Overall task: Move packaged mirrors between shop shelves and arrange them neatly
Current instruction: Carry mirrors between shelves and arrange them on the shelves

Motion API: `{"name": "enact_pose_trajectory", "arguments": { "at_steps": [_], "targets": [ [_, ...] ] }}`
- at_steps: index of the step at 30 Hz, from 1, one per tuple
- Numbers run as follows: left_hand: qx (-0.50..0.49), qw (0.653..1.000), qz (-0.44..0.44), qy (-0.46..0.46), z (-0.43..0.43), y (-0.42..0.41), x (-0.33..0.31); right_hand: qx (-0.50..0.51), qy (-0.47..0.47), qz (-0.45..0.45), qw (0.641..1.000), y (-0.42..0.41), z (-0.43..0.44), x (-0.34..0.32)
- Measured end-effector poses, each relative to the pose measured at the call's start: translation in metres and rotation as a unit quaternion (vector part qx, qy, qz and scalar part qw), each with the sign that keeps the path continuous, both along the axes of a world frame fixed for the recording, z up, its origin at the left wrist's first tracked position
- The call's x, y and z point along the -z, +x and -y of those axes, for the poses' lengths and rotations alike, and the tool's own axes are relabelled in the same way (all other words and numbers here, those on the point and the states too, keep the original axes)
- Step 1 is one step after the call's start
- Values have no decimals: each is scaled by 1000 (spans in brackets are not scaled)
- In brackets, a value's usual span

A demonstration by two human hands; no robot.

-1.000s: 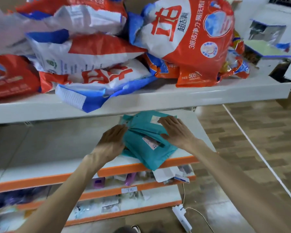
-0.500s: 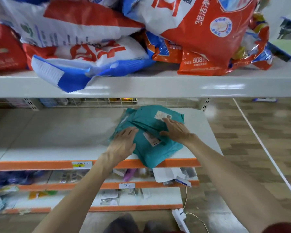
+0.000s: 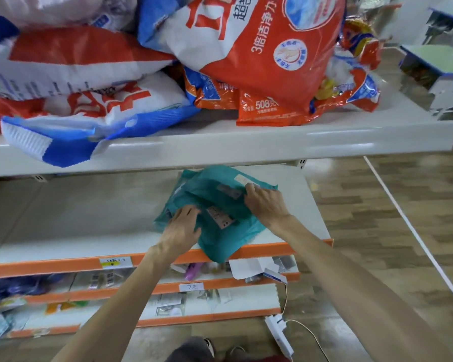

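Observation:
A small stack of teal plastic mirror packages with white labels lies at the right end of the white shelf with the orange front strip. One corner of the stack hangs over the shelf's front edge. My left hand rests flat on the stack's left side, fingers straight. My right hand lies on the upper right part, its fingertips at the edge of a top package near a white label.
The shelf above juts out over the stack and carries big red, white and blue detergent bags. Two lower shelves hold small packaged goods and a price tag. A white power strip lies on the wooden floor.
Both hands have stayed on the teal stack. My left hand slid slightly further onto it and my right hand shifted toward the upper right package. The camera has tilted slightly.

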State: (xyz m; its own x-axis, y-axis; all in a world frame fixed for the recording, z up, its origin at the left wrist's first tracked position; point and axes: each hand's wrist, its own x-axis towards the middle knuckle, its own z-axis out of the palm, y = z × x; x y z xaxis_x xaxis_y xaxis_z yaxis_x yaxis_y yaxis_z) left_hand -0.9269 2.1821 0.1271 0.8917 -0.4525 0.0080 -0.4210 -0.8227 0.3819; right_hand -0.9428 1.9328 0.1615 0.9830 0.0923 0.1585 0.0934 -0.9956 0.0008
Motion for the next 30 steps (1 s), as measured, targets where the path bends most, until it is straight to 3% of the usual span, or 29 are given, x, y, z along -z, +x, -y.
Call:
{"name": "enact_pose_trajectory", "arguments": {
  "at_steps": [3,6,8,12,14,16,20,27,30],
  "targets": [
    [-25,999,-18,24,11,7,-8,81,121,94,985,-2,17,-42],
    [-48,997,-31,59,23,16,-14,142,306,154,929,-5,34,-71],
    [-65,996,-39,44,32,23,-15,164,387,122,899,-5,45,-72],
    [-149,976,-125,-94,53,30,-15,231,510,30,828,-6,64,-24],
    [-207,929,-202,-231,63,29,-19,271,520,11,810,-13,71,2],
    [-253,855,-287,-350,70,29,-19,294,517,-12,804,-23,79,21],
    [-288,772,-362,-435,75,39,-18,321,493,-43,808,-37,86,46],
    [-367,708,-377,-471,91,54,-17,370,458,-56,806,-40,79,56],
    [-398,696,-376,-466,99,56,-23,374,452,-56,808,-40,78,50]
  ]
}}
